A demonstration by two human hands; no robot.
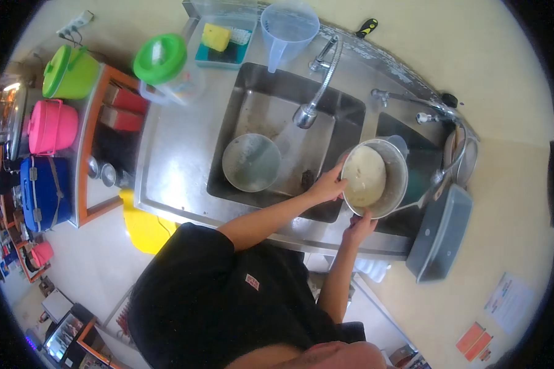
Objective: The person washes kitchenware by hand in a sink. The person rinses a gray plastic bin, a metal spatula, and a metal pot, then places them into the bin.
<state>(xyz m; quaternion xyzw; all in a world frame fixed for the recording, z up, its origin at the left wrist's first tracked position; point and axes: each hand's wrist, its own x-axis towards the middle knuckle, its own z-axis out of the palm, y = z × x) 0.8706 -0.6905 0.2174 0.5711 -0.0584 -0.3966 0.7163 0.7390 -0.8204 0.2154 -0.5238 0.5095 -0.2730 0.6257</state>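
Note:
Both my hands hold a metal pot (396, 184) with a whitish mass in cloudy liquid (365, 177) inside, tilted above the divider between two sink basins. My left hand (328, 186) grips its left rim, and my right hand (361, 227) holds the lower edge. A round metal bowl (251, 162) with cloudy water sits in the left part of the steel sink basin (300, 154). Above that basin hangs a flexible faucet's spray head (304, 116), with water seemingly running from it.
Behind the sink stand a clear plastic measuring jug (290, 27) and a tub with a yellow sponge (216, 37). A green-lidded jug (160, 60) is at the left. A second faucet (406, 98) spans the right basin, beside a grey plastic bin (439, 235).

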